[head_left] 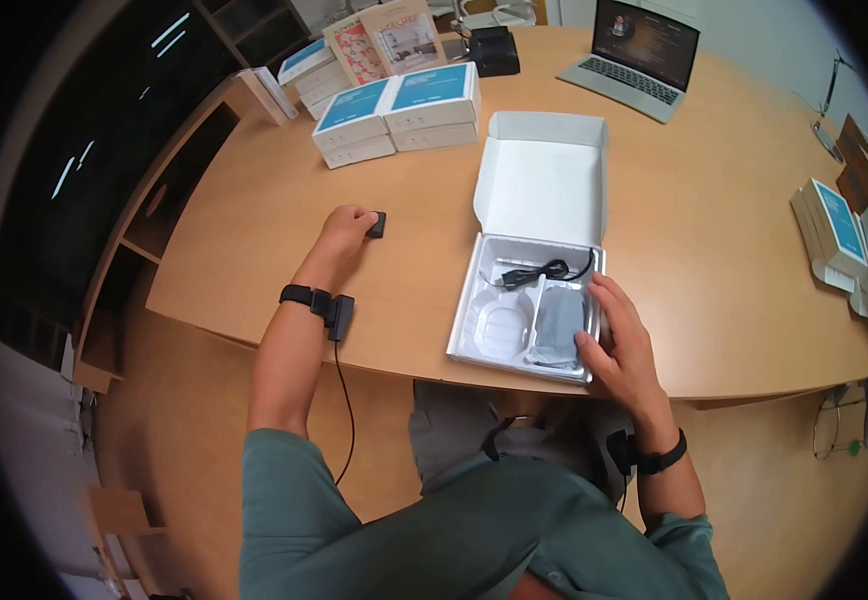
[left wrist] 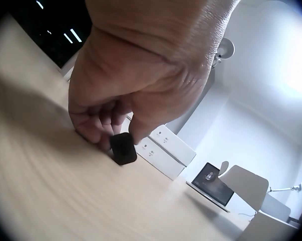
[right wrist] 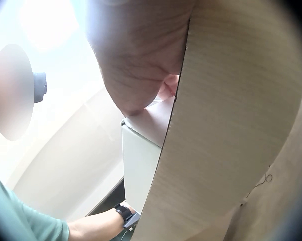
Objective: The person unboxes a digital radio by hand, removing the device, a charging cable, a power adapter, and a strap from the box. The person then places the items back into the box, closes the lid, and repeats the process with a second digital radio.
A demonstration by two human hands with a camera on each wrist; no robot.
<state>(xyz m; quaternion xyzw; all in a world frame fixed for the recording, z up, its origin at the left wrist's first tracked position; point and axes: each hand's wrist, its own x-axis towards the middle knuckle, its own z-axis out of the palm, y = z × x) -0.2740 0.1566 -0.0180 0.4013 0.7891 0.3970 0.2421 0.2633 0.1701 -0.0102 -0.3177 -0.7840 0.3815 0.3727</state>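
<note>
My left hand pinches a small black square object at the table surface, left of the box; in the left wrist view the hand holds this object between thumb and fingers. A white box lies with its lid raised. Inside are a coiled black cable, a grey wrapped item and a rounded tray recess. My right hand grips the box's right wall, thumb over the rim beside the grey item. The right wrist view shows this hand at the box corner.
Stacked white and blue boxes with books stand at the back left. A laptop sits open at the back right. More boxes lie at the right edge. A cable hangs from the left wrist camera.
</note>
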